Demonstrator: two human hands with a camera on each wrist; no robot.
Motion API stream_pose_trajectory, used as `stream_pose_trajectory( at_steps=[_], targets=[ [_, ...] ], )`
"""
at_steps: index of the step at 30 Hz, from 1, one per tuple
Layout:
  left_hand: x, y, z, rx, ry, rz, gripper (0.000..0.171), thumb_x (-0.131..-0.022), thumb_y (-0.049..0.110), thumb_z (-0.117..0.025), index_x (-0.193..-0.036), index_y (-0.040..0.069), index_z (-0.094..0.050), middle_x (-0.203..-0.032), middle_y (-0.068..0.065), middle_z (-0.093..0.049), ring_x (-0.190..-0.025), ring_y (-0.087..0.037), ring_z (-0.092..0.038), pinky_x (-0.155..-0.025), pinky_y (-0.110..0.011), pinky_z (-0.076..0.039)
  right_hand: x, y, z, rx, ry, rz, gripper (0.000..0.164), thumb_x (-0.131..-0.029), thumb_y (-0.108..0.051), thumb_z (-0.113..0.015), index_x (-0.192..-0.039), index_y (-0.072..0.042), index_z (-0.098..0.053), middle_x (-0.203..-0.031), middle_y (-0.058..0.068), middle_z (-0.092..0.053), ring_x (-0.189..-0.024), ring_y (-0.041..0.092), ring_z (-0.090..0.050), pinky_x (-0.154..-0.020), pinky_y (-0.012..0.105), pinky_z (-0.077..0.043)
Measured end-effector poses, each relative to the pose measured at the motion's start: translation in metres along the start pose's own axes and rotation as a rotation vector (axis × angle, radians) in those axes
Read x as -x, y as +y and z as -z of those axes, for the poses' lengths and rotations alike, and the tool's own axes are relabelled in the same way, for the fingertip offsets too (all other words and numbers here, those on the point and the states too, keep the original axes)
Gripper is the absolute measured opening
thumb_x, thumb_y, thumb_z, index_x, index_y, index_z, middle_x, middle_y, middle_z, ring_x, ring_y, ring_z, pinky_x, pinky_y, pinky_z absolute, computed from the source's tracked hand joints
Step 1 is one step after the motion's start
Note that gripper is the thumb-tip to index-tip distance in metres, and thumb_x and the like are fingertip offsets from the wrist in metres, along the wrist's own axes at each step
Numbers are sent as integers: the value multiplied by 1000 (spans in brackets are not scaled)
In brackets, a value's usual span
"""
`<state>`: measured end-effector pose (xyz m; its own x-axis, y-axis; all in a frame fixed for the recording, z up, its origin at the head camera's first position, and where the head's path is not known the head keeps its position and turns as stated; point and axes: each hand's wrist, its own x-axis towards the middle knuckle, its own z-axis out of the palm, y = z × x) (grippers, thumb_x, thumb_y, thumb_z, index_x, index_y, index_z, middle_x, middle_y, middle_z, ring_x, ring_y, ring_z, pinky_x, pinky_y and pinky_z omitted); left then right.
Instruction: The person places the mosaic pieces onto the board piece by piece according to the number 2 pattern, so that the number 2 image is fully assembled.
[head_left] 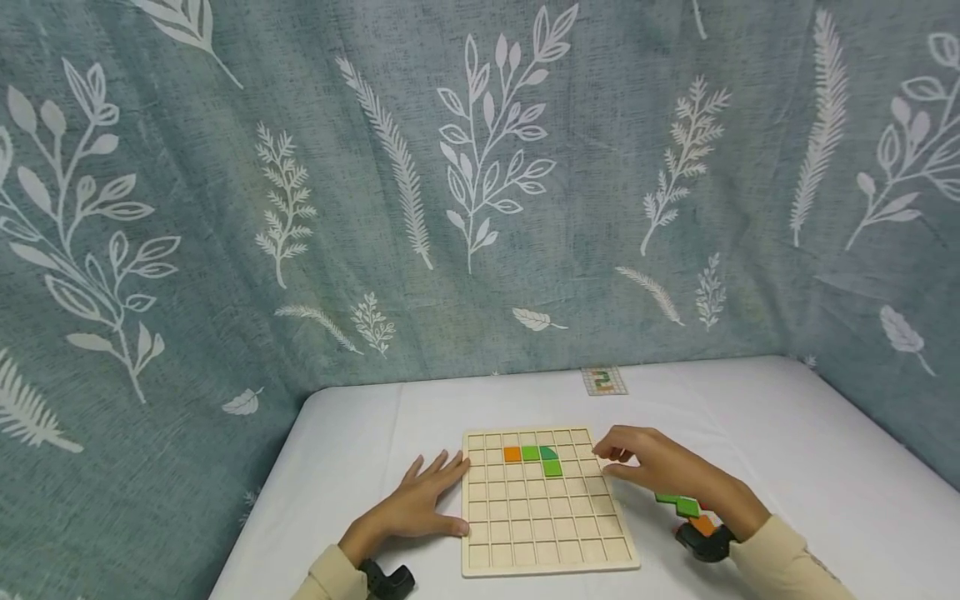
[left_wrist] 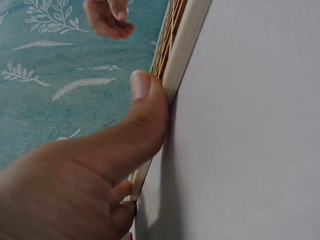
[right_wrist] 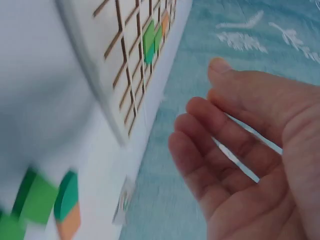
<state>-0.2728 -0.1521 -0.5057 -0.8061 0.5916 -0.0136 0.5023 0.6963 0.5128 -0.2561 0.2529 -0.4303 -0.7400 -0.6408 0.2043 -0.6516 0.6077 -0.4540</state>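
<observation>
- Curtain (head_left: 360,167), top of the head view: muted blue-green, printed with white leaves and ferns
- Cloth (head_left: 435,408), bottom: white
- Board (head_left: 522,532), lower centre: pale cream, gridded in squares
- Set tiles (head_left: 530,453): one orange, two bright green, one darker green
- Loose tiles (head_left: 687,507), lower right: green, orange, red
- Sleeves (head_left: 780,558): beige

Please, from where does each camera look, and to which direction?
Head: worn on the head, looks forward and down at the grid board and curtain; left hand, right hand and sleeves show.
Left wrist: worn there, looks past the left thumb along the board's side; the right hand shows beyond.
Right wrist: worn there, looks at board, loose tiles and curtain; only the right hand shows.
Both wrist views share board and right hand.
</observation>
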Motion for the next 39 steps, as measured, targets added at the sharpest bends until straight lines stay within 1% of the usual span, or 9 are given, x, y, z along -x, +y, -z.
stream_pose_trajectory(
  at_steps=[7, 10, 14, 16, 21, 25, 28, 35, 39],
  targets=[
    [1, 1, 0, 23, 1, 2, 109, -75, 65, -75, -158, 12, -29, -166, -11, -22, -155, -39, -14, -121, -66, 2, 43, 14, 15, 16, 90, -5, 19, -92, -19, -72, -109, -11, -69, -99, 4, -70, -86, -1, -63, -69, 23, -56],
    [1, 0, -1, 22, 0, -3, 109, -75, 65, -75, -158, 12, -29, -166, -11, -22, -155, -39, -14, -121, -66, 2, 58, 18, 17, 3, 87, -64, 20, -93, -21, -72, -108, -9, -70, -99, 4, -69, -84, -4, -61, -68, 22, -56],
    [0, -1, -1, 14, -5, -6, 109, -75, 68, -73, -159, 13, -28, -166, -10, -22, -155, -38, -14, -122, -66, 2, 73, 23, 18, -28, 33, -187, 26, -93, -26, -71, -109, -6, -70, -101, 3, -69, -83, -3, -60, -70, 21, -56],
    [0, -1, -1, 11, -4, -3, 109, -75, 67, -73, -158, 13, -29, -166, -9, -22, -155, -38, -14, -122, -66, 2, 78, 25, 17, -21, 21, -229, 27, -92, -26, -72, -109, -6, -70, -101, 1, -68, -82, -4, -59, -70, 21, -56],
    [-1, 1, 1, 19, 4, 5, 108, -75, 65, -75, -158, 13, -30, -166, -9, -22, -155, -38, -14, -122, -65, 3, 87, 32, 16, 29, 41, -271, 23, -88, -20, -76, -106, -7, -71, -99, -2, -68, -80, -5, -58, -69, 22, -56],
    [0, 2, 2, 17, -1, 14, 109, -74, 66, -74, -158, 14, -30, -166, -8, -23, -155, -37, -14, -122, -64, 3, 91, 36, 14, 28, 52, -289, 22, -87, -19, -77, -105, -8, -72, -98, -2, -69, -80, -5, -59, -68, 21, -56],
    [0, 2, 1, 10, -2, 18, 109, -74, 67, -74, -158, 13, -30, -166, -8, -23, -155, -37, -14, -122, -64, 2, 90, 37, 10, 28, 58, -298, 21, -87, -20, -77, -104, -8, -72, -97, -3, -69, -80, -5, -58, -68, 21, -56],
    [2, 2, 2, 2, -2, 7, 108, -76, 67, -73, -158, 12, -30, -166, -9, -23, -155, -37, -14, -122, -64, 2, 74, 35, -4, 58, 64, -320, 18, -88, -19, -76, -103, -10, -72, -95, -5, -66, -79, -5, -55, -66, 21, -53],
    [2, 3, 2, -1, -6, 6, 107, -76, 66, -73, -158, 13, -30, -166, -9, -23, -155, -37, -14, -122, -64, 1, 64, 35, -10, 71, 71, -300, 15, -88, -16, -76, -101, -10, -71, -93, -6, -64, -77, -6, -52, -64, 21, -51]
  ],
)
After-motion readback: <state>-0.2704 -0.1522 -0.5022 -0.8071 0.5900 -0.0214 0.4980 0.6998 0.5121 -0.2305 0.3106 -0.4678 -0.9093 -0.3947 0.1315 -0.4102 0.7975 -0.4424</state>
